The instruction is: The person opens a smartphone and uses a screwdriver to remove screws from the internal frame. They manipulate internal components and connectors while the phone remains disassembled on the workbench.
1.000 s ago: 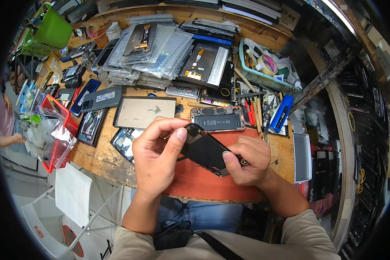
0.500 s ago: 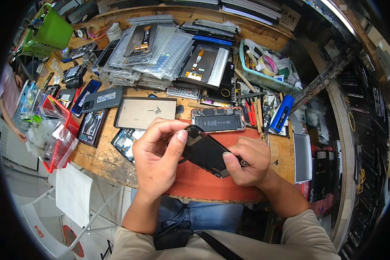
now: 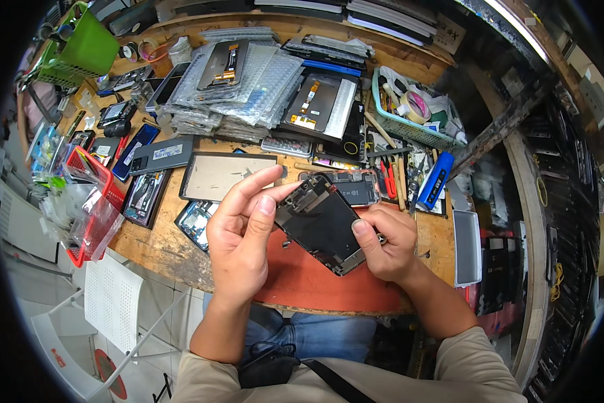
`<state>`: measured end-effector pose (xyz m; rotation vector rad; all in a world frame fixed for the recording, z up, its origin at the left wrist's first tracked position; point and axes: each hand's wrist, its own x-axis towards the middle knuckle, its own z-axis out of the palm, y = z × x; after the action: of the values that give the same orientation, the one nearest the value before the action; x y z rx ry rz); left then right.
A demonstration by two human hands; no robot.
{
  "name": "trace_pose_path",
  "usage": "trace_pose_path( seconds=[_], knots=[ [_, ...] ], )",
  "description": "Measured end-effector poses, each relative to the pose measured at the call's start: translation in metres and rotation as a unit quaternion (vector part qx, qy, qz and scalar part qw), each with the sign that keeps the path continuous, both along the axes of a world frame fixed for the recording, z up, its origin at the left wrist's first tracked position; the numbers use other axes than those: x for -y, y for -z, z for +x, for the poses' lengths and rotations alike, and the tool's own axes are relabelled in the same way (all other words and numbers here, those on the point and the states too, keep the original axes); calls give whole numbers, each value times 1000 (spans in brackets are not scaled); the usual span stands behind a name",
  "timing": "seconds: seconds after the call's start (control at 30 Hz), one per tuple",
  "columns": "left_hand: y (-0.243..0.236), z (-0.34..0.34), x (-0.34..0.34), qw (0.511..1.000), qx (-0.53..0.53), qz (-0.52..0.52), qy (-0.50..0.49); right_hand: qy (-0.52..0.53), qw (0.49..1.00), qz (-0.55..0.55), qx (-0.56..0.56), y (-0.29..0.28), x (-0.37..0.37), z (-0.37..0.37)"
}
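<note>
A detached phone screen [image 3: 319, 225], its black back facing up and a small flex cable dangling at its left edge, hangs tilted over the red mat [image 3: 295, 289]. My right hand [image 3: 389, 245] pinches its lower right edge, thumb on top. A small round metal end [image 3: 381, 238] pokes out by the right fingers; the rest of that item is hidden. My left hand [image 3: 238, 235] is open beside the screen's left edge, thumb and index finger apart; one fingertip reaches behind the screen. Just beyond lies an opened red-framed phone [image 3: 359, 188] with its battery showing, partly covered by the screen.
Behind are bubble-wrapped stacks [image 3: 248, 87] and a teal basket [image 3: 419, 127] of supplies. To the right lie red-handled pliers [image 3: 388, 178], a blue cylindrical device [image 3: 436, 180] and a grey tray [image 3: 466, 248]. A shallow tray [image 3: 228, 176], phones and a red basket [image 3: 90, 168] stand left.
My left thumb and fingers have come off the screen's upper corner and spread apart. The screen has turned so more of its back shows, still held in my right hand.
</note>
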<state>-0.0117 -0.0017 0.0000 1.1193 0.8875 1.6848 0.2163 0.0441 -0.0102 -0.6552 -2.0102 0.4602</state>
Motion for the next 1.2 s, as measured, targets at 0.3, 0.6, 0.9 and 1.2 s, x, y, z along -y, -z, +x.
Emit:
trace_pose_path(
  seconds=[0.3,0.6,0.9,1.2],
  knots=[
    [-2,-1,2,1000,-2,-9,-9,-2,1000,-12,4,1,2,-1],
    [18,-5,-15,992,-68,-104,0,34,996,-76,25,-1,-3,4],
    [15,-17,-23,990,-56,-102,-83,353,924,92,115,15,-69,64],
    [25,-12,-34,996,-35,-86,11,-137,870,-432,-196,15,-26,18]
  ],
)
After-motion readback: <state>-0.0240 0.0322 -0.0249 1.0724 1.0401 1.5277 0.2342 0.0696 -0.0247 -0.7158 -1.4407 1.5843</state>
